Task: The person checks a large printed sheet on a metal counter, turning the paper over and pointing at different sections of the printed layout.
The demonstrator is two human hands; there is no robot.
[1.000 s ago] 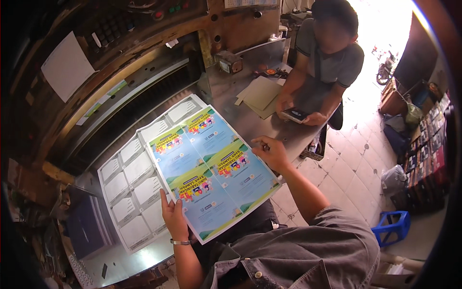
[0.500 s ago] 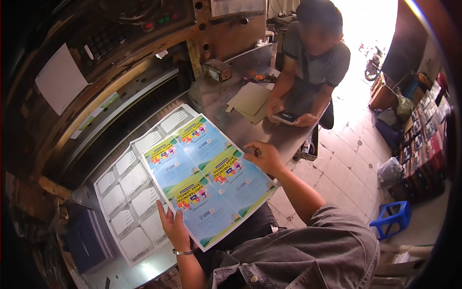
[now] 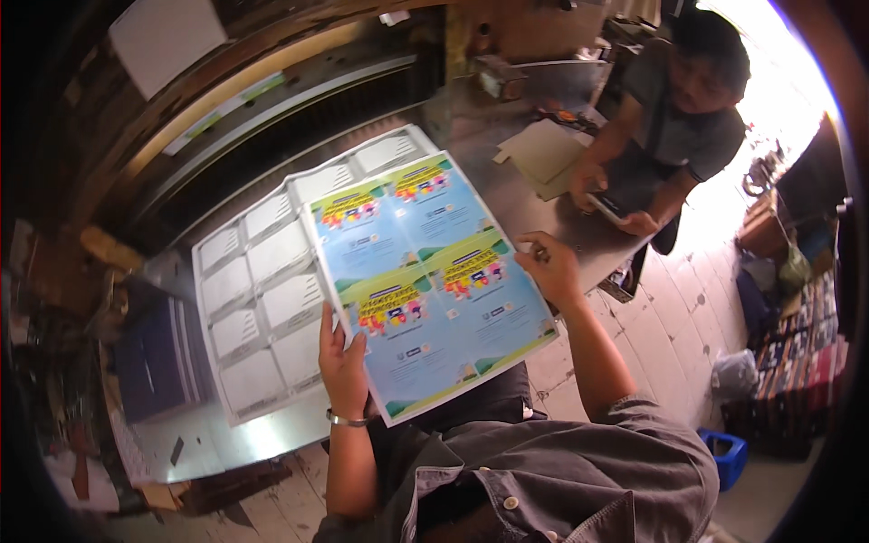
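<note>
Here the left hand [image 3: 345, 373] is grasping the colourful sheet [image 3: 431, 279] by its left edge, thumb lying over the print. Across the page, the right hand [image 3: 558, 273] is curling its fingers at the right edge; whether it is pinching the paper, I cannot tell. The sheet is sloping above the person's lap, its left side overlapping the grey form sheets [image 3: 246, 282] on the metal table [image 3: 217, 443]. Opposite, another person [image 3: 697, 122] is holding a phone [image 3: 607, 209].
</note>
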